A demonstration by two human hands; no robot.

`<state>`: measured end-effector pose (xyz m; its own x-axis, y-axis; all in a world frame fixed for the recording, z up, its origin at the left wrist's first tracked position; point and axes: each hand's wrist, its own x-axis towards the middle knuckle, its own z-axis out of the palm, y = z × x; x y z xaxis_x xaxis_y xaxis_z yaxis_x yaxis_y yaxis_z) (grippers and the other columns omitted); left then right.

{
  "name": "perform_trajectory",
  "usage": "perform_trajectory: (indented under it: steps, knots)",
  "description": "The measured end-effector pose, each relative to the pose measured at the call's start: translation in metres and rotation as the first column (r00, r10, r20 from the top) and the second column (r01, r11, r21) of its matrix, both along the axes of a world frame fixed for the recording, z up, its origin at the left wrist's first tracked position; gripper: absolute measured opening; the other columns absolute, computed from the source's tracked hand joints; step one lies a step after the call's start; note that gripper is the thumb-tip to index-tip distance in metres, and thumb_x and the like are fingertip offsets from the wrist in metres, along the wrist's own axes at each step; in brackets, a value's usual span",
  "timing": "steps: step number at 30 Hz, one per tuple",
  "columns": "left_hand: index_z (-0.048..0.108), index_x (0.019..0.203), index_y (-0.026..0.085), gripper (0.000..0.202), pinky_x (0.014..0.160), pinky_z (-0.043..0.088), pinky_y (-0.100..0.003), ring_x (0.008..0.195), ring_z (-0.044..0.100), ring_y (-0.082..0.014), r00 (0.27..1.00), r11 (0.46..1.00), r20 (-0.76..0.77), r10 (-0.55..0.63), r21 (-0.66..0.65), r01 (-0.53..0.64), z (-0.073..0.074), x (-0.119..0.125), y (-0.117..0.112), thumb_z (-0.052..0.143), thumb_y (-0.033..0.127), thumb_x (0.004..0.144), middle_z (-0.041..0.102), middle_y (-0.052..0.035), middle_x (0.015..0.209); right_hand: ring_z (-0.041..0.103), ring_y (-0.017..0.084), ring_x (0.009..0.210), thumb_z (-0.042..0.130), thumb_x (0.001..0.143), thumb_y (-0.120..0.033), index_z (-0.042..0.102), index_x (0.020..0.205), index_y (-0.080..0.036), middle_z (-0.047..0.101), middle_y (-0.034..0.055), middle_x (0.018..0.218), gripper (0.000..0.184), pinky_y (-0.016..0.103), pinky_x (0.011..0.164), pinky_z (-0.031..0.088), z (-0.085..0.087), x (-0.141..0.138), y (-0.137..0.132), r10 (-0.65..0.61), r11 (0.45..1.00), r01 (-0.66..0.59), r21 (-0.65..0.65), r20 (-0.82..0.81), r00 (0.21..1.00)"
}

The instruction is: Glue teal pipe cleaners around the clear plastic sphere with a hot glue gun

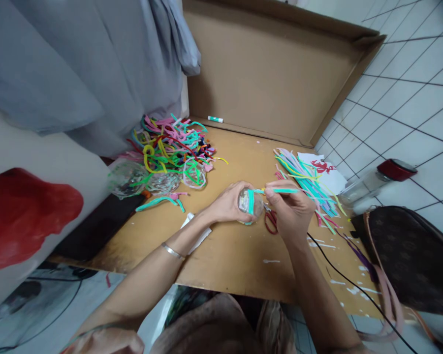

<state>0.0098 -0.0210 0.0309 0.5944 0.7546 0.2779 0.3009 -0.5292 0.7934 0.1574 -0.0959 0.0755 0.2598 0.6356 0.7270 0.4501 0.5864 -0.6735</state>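
Observation:
My left hand is wrapped round a small clear round container that looks like plastic. A turquoise fuzzy strip crosses its face. Pinched in my right hand is a turquoise pipe cleaner, its near end reaching the container's upper rim. I cannot make out whether that end is fixed there. Red-handled scissors lie on the table just beneath, between my hands. Under my left wrist is a crumpled white paper.
A tangled pile of coloured pipe cleaners and clear plastic pieces sit left. More pipe cleaners lie right, near a bottle and brown bag. A glue stick lies by the cardboard. A black cable crosses the right side.

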Motion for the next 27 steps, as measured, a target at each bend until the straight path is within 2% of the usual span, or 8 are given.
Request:
perform_trajectory:
  steps: [6,10,12,16,20,24,27]
  knots:
    - [0.053,0.115,0.019,0.070,0.088,0.047,-0.039,0.097,0.058,-0.0248,1.000,1.000,0.002,-0.013,0.007,0.013,0.000,0.000,-0.001,0.083,0.034,0.053,0.061,-0.0057,0.109,0.061,0.012,0.068,0.070,0.079,-0.021,0.067,0.070,-0.020,0.067,-0.0003,0.074,0.009,0.026,0.058,0.050,0.001,0.001,0.000,0.048,0.999,-0.049,-0.009,-0.062,0.997]
    - [0.053,0.114,0.018,0.070,0.087,0.047,-0.039,0.096,0.058,-0.0246,1.000,1.000,0.001,-0.009,0.003,0.009,0.001,-0.001,0.000,0.083,0.034,0.052,0.061,-0.0054,0.108,0.056,0.009,0.056,0.070,0.079,-0.026,0.066,0.073,-0.019,0.068,0.0006,0.079,0.010,0.023,0.047,0.045,0.001,0.000,0.001,0.081,0.994,-0.092,-0.061,-0.153,0.985]
    - [0.053,0.113,0.018,0.070,0.087,0.047,-0.039,0.096,0.058,-0.0247,1.000,1.000,0.005,-0.008,0.002,0.008,0.001,-0.001,0.001,0.084,0.035,0.052,0.060,-0.0053,0.107,0.053,0.008,0.053,0.070,0.079,-0.026,0.066,0.072,-0.019,0.066,-0.0003,0.077,0.011,0.022,0.045,0.043,0.003,0.000,0.000,0.076,0.995,-0.085,-0.060,-0.146,0.986]
    - [0.053,0.114,0.018,0.071,0.088,0.048,-0.039,0.097,0.058,-0.0249,1.000,1.000,0.003,-0.006,0.000,0.006,0.000,-0.001,0.000,0.084,0.035,0.052,0.060,-0.0051,0.108,0.054,0.008,0.058,0.070,0.080,-0.022,0.065,0.072,-0.019,0.062,-0.0024,0.073,0.010,0.023,0.052,0.046,0.005,0.000,-0.002,0.051,0.998,-0.054,-0.035,-0.098,0.994]
    - [0.053,0.115,0.020,0.071,0.088,0.048,-0.039,0.097,0.059,-0.0250,1.000,1.000,0.008,-0.005,-0.013,0.005,0.000,-0.001,0.000,0.083,0.035,0.053,0.061,-0.0046,0.107,0.056,0.009,0.059,0.069,0.081,-0.023,0.064,0.074,-0.020,0.062,-0.0018,0.076,0.009,0.023,0.052,0.047,0.006,-0.001,0.001,0.100,0.993,-0.106,-0.043,-0.123,0.987]
    - [0.052,0.114,0.018,0.072,0.091,0.048,-0.042,0.100,0.059,-0.0270,1.000,1.000,0.008,0.018,-0.020,-0.017,0.001,-0.001,-0.001,0.083,0.037,0.052,0.061,-0.0067,0.109,0.063,0.015,0.078,0.072,0.078,-0.025,0.067,0.077,-0.021,0.066,0.0014,0.082,0.007,0.028,0.066,0.053,0.001,-0.001,0.007,0.055,0.998,-0.055,-0.013,-0.021,0.998]
    - [0.051,0.114,0.019,0.071,0.094,0.047,-0.045,0.106,0.058,-0.0287,1.000,1.000,0.015,0.002,-0.020,-0.001,0.002,-0.001,-0.001,0.082,0.035,0.052,0.060,-0.0078,0.112,0.060,0.013,0.071,0.072,0.078,-0.027,0.070,0.089,-0.022,0.066,0.0022,0.088,0.013,0.027,0.064,0.052,-0.009,0.004,0.012,0.021,0.996,-0.015,-0.086,0.072,0.997]
